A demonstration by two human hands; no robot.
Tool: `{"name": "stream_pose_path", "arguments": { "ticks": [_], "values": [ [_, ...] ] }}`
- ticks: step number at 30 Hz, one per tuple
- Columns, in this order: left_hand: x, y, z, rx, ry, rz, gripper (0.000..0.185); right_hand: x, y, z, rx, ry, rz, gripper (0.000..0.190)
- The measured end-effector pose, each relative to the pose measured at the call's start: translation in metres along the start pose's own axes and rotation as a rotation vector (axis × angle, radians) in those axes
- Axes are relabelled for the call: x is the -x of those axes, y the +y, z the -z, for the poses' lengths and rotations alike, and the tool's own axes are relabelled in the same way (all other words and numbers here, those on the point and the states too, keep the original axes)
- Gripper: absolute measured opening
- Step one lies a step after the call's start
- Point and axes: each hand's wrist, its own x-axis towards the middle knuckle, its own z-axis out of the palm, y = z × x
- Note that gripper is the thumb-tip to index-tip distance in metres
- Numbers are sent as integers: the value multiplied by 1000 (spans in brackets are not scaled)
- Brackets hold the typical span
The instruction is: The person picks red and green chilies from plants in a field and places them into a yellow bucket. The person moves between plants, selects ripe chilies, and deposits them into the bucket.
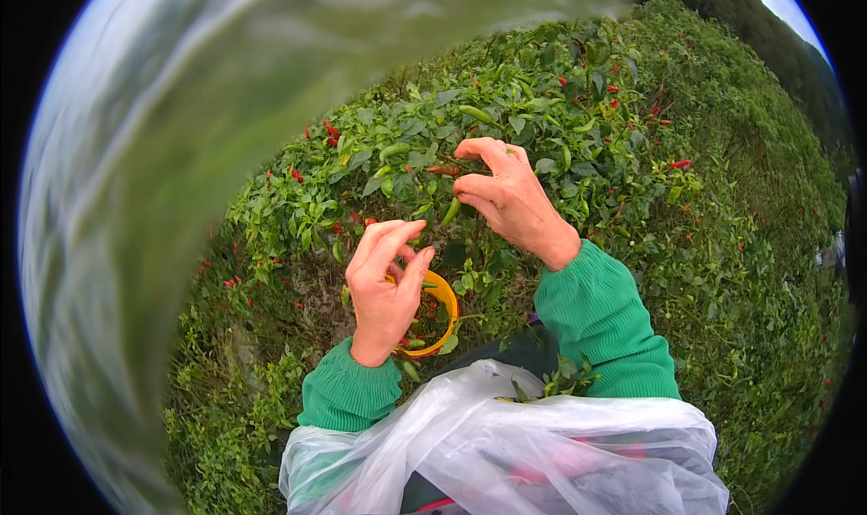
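My left hand (386,284) is raised over a yellow-rimmed bucket (450,297), its thumb apart from its bent fingers and nothing visible between them. The bucket holds red and green chili peppers, and the hand hides its left side. Higher and to the right, my right hand (504,196) reaches into a chili pepper plant (420,125). Its fingertips and thumb are spread beside a brownish-red chili pepper (443,169). Just below that thumb hangs a green chili pepper (452,211). Whether the fingertips touch the stems cannot be made out.
Clear plastic sheeting (488,440) covers my lap, with a leafy sprig (565,379) on it. A blurred translucent sheet (156,176) blocks the upper left of the view. Dense pepper plants (731,244) spread to the right, with a dark hillside (765,34) beyond.
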Motion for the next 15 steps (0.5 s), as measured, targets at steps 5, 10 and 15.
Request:
{"name": "stream_pose_path", "arguments": {
  "ticks": [5, 10, 15],
  "values": [
    [-7, -24, -49, -220, 42, -137, 43, 11, 5, -3, -175, 31, -15, 20],
    [-13, -33, -61, -182, 137, -212, 24, 14, 5, -5, -230, 18, -10, 20],
    [-9, -17, -58, -83, 169, -148, 27, 19, 3, -5, -252, 69, 44, 20]
  ]
}}
